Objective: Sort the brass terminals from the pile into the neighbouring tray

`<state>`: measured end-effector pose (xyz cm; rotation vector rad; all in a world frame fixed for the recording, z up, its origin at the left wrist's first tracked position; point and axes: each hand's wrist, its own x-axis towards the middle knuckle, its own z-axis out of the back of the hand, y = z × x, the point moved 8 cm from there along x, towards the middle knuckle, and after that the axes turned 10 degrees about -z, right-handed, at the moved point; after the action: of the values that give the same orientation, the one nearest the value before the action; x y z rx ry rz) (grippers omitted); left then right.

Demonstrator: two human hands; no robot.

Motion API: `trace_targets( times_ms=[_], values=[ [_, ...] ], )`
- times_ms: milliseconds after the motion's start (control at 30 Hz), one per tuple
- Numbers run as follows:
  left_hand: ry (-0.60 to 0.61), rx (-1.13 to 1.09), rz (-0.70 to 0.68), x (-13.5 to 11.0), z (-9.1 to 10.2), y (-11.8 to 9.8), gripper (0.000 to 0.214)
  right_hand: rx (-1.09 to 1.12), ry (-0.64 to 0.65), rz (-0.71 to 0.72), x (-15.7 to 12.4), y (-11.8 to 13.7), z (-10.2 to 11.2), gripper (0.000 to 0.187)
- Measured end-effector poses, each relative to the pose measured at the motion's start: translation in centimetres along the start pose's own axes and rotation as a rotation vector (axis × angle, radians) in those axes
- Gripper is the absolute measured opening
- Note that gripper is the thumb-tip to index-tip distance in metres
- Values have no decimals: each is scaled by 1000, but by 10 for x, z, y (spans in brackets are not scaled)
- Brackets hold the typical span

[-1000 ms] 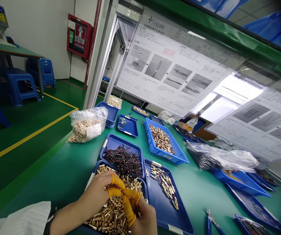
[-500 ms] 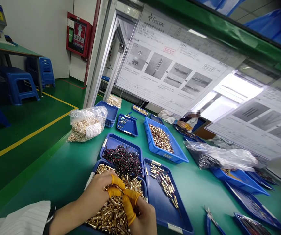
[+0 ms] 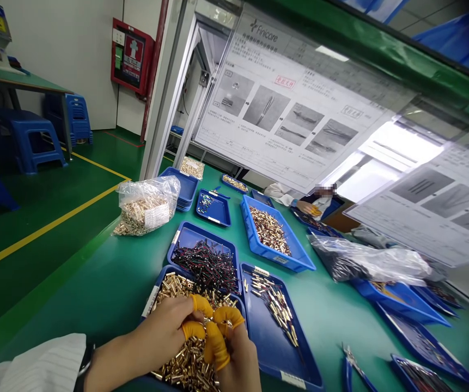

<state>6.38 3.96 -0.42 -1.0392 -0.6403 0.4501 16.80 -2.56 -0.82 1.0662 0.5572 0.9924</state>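
My left hand (image 3: 156, 335) and my right hand (image 3: 234, 354) meet low in the view, their fingertips in orange finger cots. They pinch together just above a heap of loose brass terminals (image 3: 187, 362) in a blue tray (image 3: 151, 302). Whatever lies between the fingertips is hidden or too small to tell. Beyond the hands, a blue tray (image 3: 189, 233) holds a tangle of short black-and-red wires (image 3: 205, 267). To the right, a blue tray (image 3: 267, 348) holds a looser row of wired brass pins (image 3: 277, 310).
The green workbench carries a bag of brass terminals (image 3: 146, 207), a blue crate of terminals (image 3: 270, 231), a plastic bag of dark parts (image 3: 365, 261) and blue-handled pliers (image 3: 352, 370). A co-worker's hand (image 3: 308, 208) works across the bench. Printed instruction sheets (image 3: 291, 103) hang above.
Both hands have risen slightly from the brass heap, and the right fingertips have shifted up and to the right. The head view has turned very slightly.
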Motion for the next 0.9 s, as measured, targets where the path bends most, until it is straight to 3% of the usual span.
trace_targets(
  times_ms=[133,300,467,600,900],
  values=[
    [13,26,62,-1,0,4,18,87,65,-60,2,-2,-3,21],
    [-65,-5,124,4,6,4,15,-6,54,34,7,7,11,18],
    [-64,16,81,5,8,-1,11,-119,116,87,10,11,17,14],
    [-51,53,43,4,7,-2,19,-124,102,136,10,17,19,14],
    [-11,46,-11,4,3,-6,26,-9,64,37,9,9,15,13]
  ],
)
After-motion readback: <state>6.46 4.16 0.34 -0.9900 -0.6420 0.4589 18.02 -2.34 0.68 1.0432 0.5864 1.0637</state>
